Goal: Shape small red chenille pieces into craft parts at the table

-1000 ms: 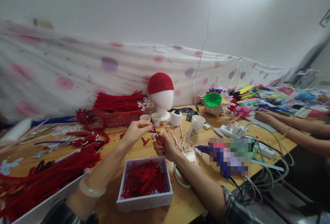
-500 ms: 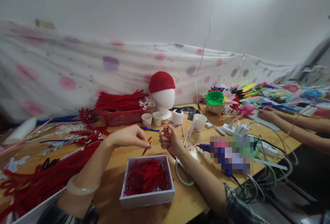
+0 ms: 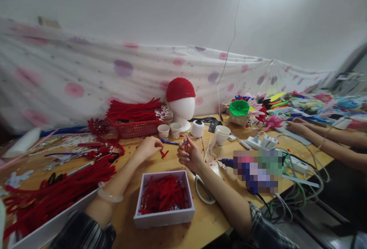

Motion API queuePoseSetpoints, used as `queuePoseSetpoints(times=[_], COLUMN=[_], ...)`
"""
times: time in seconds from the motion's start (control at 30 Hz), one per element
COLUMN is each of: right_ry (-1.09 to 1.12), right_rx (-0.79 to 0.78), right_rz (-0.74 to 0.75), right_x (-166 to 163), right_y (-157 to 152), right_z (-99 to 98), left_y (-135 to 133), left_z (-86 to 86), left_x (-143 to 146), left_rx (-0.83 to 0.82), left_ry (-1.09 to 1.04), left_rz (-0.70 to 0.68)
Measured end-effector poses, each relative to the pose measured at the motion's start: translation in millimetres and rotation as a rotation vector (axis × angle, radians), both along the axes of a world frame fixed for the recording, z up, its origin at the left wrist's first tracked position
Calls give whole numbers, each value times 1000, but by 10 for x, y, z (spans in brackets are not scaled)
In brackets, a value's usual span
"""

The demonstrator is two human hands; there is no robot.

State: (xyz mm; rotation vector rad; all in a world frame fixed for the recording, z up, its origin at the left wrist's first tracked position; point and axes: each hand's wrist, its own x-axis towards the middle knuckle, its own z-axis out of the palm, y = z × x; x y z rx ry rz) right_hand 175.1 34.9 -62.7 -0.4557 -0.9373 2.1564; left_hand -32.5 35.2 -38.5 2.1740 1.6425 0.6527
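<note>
My left hand (image 3: 149, 148) is above the table, left of centre, its thumb and fingers closed in a pinch. At the fingertips is a small V-shaped piece of red pipe cleaner (image 3: 164, 154). My right hand (image 3: 189, 154) makes a fist with the thumb on top, wrapped round a small lighter (image 3: 185, 143) with a shiny metal part; most of it is hidden by the fingers. Below both hands stands a white box (image 3: 164, 222) holding many short red fuzzy pieces (image 3: 163, 193). Scissors (image 3: 205, 191) with pale handles lie under my right forearm.
Behind stand paper cups (image 3: 163, 132), a thread spool (image 3: 197, 129), a foam head (image 3: 183, 109) in a red cap and a red basket (image 3: 134, 130). Red stems (image 3: 71, 188) lie left. Right are a glue gun (image 3: 228, 163), a power strip (image 3: 255, 142) and another person's hands (image 3: 296, 126).
My left hand has moved up and away from above the white box, along with the red piece, which now shows as a V. My right hand stays nearly in place, the lighter still in it.
</note>
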Motion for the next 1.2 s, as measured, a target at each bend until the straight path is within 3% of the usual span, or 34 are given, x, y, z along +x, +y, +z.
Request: queuePoseSetpoints(times=[0.13, 0.23, 0.43, 0.6, 0.77, 1.03, 1.2], right_ry=[33, 19, -138, -352, -464, -434, -331], right_rx=[9, 16, 77, 284, 324, 330, 229], right_rz=[-115, -189, -284, -398, -405, -407, -555], right_x=[-5, -11, -87, -151, -159, -159, 12], right_y=[14, 33, 15, -48, -34, -21, 124], right_z=[-4, 3, -22, -68, -102, -131, -47], left_y=[42, 45, 54, 14, -27, -86, -117], left_z=[-279, -328, -161, -73, -61, 9, 126], left_x=[58, 62, 53, 114, 167, 232, 134], left_rx=[3, 23, 83, 22, -50, -150, -227], left_ry=[26, 18, -116, -266, -438, -563, -477], left_rz=[-26, -49, -75, -170, -212, -262, -265])
